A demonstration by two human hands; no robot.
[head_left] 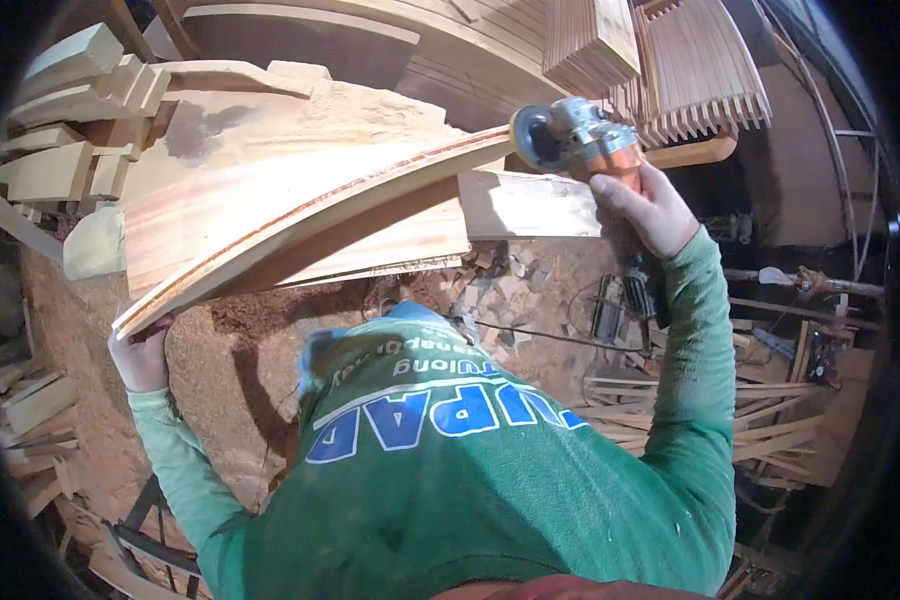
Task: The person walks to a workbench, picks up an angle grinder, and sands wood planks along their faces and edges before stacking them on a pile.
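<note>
While left hand point(142, 362) is gripping its end, curved board point(320, 207) is probably behaving stiffly. Right hand point(660, 212) is clasping grinder point(587, 140).

Curved board point(320, 205): over the flat boards point(420, 228), left end in the left hand point(142, 360).
Grinder point(580, 138): in the right hand point(660, 212), at the curved board's right end.
Wood blocks point(55, 172): far left.
Scraps point(515, 290): on the ground point(195, 365), this side of the flat boards.
Thin sticks point(780, 440): right, maybe on the ground.
</note>
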